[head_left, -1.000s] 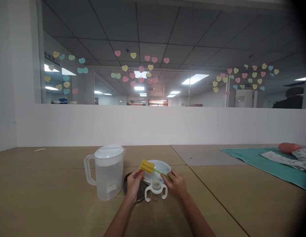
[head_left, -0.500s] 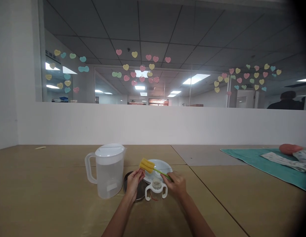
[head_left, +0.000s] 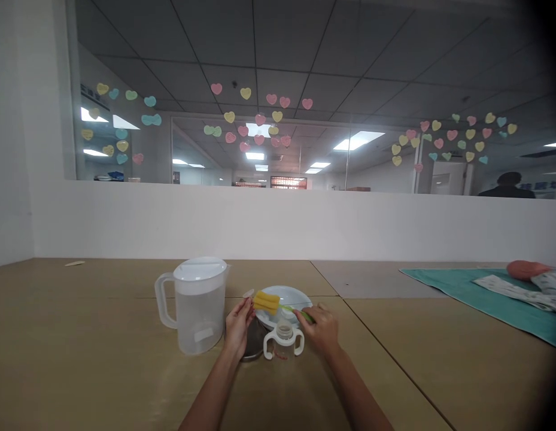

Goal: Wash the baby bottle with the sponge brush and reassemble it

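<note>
My right hand (head_left: 320, 326) is closed round the green handle of a bottle brush (head_left: 266, 302) with a yellow sponge head. The sponge points left, toward my left hand (head_left: 239, 322). Pinched in the left fingers is a small translucent piece (head_left: 248, 293), too small to name surely, close beside the sponge tip. Between my wrists stands an uncapped baby bottle (head_left: 284, 344) with two white handles. Behind it lies a white plate (head_left: 298, 294), partly hidden by the brush. A dark round tray (head_left: 255, 347) sits partly under my left hand.
A lidded clear plastic jug (head_left: 200, 311) stands to the left of my left hand. At the far right, a teal cloth (head_left: 443, 281) carries a patterned white cloth (head_left: 506, 292) and a reddish object (head_left: 524, 269). A low white wall (head_left: 260, 221) with a window borders the table's back.
The sponge head has tipped lower and more level. My left hand has turned, and the small translucent piece now shows above its fingertips. The bottle, plate and jug remain in place.
</note>
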The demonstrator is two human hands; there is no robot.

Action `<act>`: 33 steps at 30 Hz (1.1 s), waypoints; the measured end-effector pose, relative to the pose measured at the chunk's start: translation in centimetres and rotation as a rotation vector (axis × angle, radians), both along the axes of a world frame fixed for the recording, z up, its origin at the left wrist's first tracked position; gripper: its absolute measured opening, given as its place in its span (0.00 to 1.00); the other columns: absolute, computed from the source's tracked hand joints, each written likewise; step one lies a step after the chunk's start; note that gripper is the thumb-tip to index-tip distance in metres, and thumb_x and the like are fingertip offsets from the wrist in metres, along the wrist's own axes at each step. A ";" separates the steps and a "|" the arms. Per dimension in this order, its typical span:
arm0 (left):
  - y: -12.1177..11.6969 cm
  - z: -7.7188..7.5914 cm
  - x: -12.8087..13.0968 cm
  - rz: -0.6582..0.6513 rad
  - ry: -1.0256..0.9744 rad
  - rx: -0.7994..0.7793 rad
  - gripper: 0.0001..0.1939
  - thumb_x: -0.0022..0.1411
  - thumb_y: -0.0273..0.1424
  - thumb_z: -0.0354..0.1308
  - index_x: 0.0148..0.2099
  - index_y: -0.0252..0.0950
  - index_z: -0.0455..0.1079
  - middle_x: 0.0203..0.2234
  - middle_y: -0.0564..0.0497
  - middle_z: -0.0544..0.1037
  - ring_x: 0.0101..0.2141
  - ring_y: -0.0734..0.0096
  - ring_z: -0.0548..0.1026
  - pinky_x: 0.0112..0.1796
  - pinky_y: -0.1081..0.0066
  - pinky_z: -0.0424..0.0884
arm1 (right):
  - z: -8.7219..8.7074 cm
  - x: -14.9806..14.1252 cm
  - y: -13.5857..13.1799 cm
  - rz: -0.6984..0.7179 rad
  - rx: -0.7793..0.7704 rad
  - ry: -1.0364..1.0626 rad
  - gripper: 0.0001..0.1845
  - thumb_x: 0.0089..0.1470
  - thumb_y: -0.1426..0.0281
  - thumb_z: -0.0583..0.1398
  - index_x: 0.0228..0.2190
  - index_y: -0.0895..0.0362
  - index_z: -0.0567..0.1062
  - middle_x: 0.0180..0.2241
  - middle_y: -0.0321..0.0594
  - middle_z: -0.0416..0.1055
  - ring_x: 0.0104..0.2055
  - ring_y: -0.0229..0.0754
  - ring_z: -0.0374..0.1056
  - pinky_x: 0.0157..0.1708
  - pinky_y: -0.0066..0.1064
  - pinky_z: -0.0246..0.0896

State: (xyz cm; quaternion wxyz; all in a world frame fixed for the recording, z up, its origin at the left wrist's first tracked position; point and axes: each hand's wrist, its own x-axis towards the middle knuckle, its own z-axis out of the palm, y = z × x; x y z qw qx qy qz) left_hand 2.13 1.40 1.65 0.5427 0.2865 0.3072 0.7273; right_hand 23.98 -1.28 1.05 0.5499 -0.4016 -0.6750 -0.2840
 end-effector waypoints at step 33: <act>-0.7 0.8 -2.0 0.254 0.585 0.191 0.16 0.46 0.40 0.66 0.35 0.35 0.73 0.26 0.50 0.78 0.27 0.69 0.75 0.24 0.75 0.68 | -0.4 1.4 1.1 -0.301 -0.146 0.014 0.14 0.57 0.70 0.53 0.33 0.58 0.78 0.26 0.42 0.76 0.29 0.42 0.63 0.34 0.33 0.44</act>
